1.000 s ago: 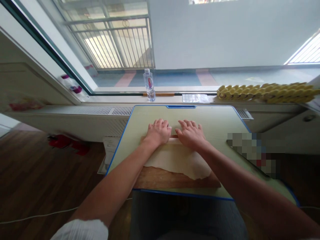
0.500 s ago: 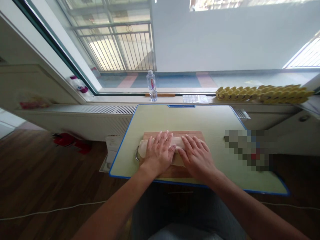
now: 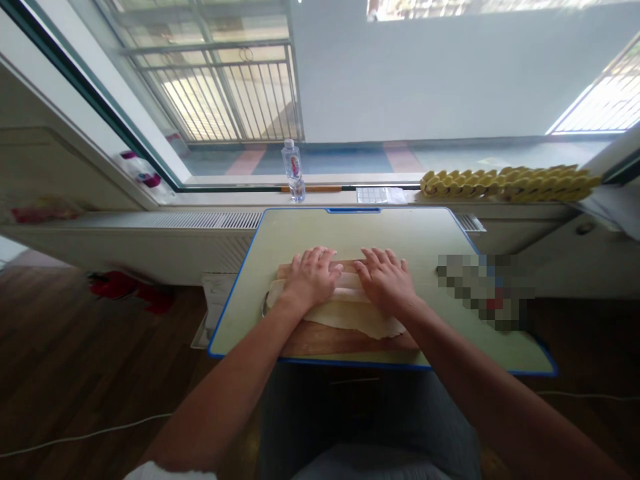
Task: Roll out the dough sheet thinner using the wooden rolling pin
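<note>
Dough sheet (image 3: 350,319) lies across the wooden board (image 3: 320,341), its loose flap hanging toward the near edge and its far part gathered into a roll (image 3: 347,281) near the board's far edge. Half a second ago both hands sat nearer the middle of the board, with the dough wound up close beneath them; now they have gone out toward the far edge and a wide flap lies open again behind the roll. I'd take that as the outward end of one rolling stroke. Whether a pin is inside the roll, I can't tell.

Left hand (image 3: 313,279) presses on the roll left of the board's centre, fingers stretched forward with only slight gaps, thumb pointing inward. Right hand (image 3: 385,279) matches it right of centre, fingers a little more spread, thumb also inward. Neither looks to be pinching anything; the undersides of the palms are hidden.
</note>
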Tool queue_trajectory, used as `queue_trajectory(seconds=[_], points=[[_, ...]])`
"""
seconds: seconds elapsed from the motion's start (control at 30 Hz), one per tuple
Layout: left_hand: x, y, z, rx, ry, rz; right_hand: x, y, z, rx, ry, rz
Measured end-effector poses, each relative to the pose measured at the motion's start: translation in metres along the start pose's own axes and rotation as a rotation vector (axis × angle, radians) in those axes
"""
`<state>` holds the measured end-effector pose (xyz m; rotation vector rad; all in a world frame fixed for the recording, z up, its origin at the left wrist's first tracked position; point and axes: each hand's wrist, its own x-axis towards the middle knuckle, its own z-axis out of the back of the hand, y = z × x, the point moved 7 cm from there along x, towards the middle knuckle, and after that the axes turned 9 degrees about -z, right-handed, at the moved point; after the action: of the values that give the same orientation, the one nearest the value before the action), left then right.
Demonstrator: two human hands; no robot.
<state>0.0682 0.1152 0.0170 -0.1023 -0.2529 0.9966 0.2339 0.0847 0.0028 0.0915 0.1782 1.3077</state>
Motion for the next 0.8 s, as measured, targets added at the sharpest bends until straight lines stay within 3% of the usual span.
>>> queue_trajectory(seconds=[0.2,0.33,0.6,0.8], points=[[0.013,0.009,-0.011,-0.018,0.120,-0.005,0.010,0.001,0.006,0.035,-0.052,0.021],[0.019,0.012,-0.012,-0.010,0.132,0.026,0.017,0.003,0.005,0.025,-0.031,0.024],[-0.041,-0.020,-0.002,0.092,0.025,-0.038,-0.049,0.008,0.001,-0.091,-0.162,0.117],[-0.021,-0.011,-0.008,0.084,0.052,-0.030,-0.027,0.007,0.001,-0.069,-0.112,0.085]])
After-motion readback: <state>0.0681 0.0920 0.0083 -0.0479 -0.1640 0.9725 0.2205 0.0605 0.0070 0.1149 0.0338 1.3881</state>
